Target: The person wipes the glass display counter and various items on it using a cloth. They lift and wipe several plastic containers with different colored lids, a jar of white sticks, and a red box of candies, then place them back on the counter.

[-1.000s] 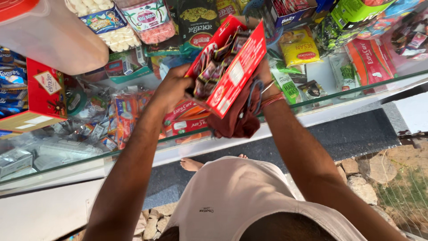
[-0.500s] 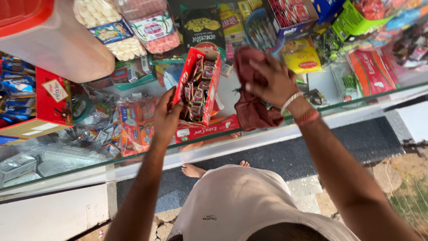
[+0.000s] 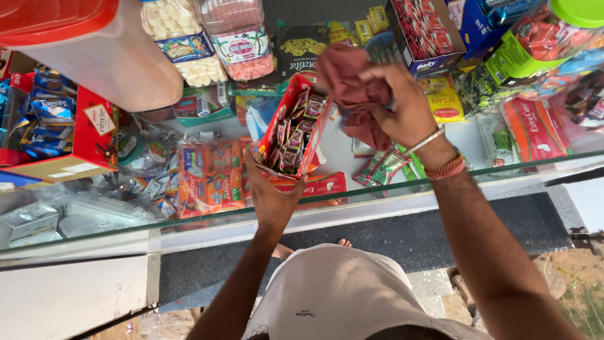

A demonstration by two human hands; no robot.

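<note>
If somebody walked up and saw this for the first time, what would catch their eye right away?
First, the dark red cloth bunched in the right hand above the glass counter, near the middle of the view. Just left of it, the left hand props up an open red box full of small sachets. At far left a big tub with a red lid stands out.

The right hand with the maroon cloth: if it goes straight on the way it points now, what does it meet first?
The right hand points left, the maroon cloth leading. First would probably come the open red box of sachets that the left hand holds, though depth is unclear.
</note>
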